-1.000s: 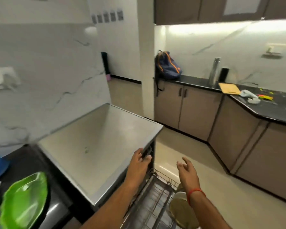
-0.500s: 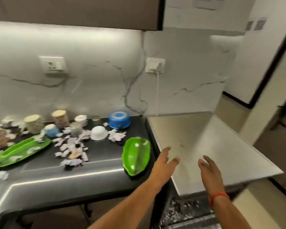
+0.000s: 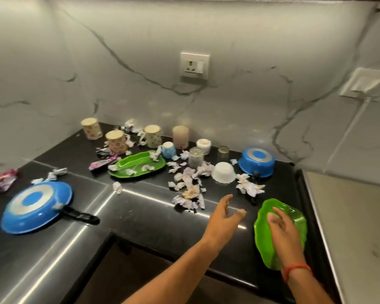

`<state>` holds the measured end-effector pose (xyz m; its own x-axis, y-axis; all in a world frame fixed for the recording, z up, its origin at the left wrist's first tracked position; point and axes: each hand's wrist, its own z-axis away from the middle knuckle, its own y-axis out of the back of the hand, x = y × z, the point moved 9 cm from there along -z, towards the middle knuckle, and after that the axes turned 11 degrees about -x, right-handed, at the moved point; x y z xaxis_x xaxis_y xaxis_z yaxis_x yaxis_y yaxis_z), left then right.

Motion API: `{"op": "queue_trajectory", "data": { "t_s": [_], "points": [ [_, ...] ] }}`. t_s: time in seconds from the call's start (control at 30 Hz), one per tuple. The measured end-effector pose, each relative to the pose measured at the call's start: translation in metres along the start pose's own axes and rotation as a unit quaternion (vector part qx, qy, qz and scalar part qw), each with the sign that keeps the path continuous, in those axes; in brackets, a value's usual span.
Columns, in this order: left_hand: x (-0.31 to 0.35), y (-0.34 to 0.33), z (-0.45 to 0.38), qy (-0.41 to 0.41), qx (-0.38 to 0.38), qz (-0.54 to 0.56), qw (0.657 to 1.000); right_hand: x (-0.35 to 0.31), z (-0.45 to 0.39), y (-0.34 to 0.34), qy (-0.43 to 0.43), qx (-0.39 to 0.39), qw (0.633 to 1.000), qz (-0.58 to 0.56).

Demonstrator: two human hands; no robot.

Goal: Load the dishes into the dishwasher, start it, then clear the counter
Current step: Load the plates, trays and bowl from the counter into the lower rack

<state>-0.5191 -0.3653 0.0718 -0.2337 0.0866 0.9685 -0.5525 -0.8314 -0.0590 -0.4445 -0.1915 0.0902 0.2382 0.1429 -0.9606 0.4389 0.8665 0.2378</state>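
Note:
A small green leaf-shaped plate (image 3: 266, 235) lies on the black counter (image 3: 154, 218) near its right end. My right hand (image 3: 282, 229) hovers over that plate, fingers apart, holding nothing. My left hand (image 3: 223, 212) is open just left of it, above bare counter. Further back sit a long green tray (image 3: 138, 164), an upturned white bowl (image 3: 223, 172), an upturned blue pot (image 3: 256, 161), a small blue cup (image 3: 168, 149), a glass (image 3: 195, 156) and several patterned cups (image 3: 153, 136). An upturned blue frying pan (image 3: 36, 206) lies at the left.
Crumpled paper scraps (image 3: 190, 189) and wrappers (image 3: 3, 179) litter the counter among the dishes. The dishwasher's pale top (image 3: 355, 227) adjoins the counter on the right. A wall socket (image 3: 194, 65) and a plugged-in white cable (image 3: 349, 128) are on the marble backsplash.
The view has swung left from the dishwasher to the cluttered counter. Both hands left the dishwasher front and moved over the counter; my right hand now hovers over the small green plate.

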Motion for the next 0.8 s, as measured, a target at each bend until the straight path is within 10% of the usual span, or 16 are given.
{"op": "queue_trajectory", "data": {
  "t_s": [0.43, 0.8],
  "points": [
    [-0.007, 0.067, 0.001, 0.022, 0.148, 0.016, 0.989, -0.011, -0.075, -0.080, 0.029, -0.171, 0.985, 0.005],
    [-0.050, -0.006, -0.025, 0.128, 0.070, -0.063, 0.987, 0.035, -0.081, 0.036, 0.006, 0.010, 0.974, 0.225]
  ]
}}
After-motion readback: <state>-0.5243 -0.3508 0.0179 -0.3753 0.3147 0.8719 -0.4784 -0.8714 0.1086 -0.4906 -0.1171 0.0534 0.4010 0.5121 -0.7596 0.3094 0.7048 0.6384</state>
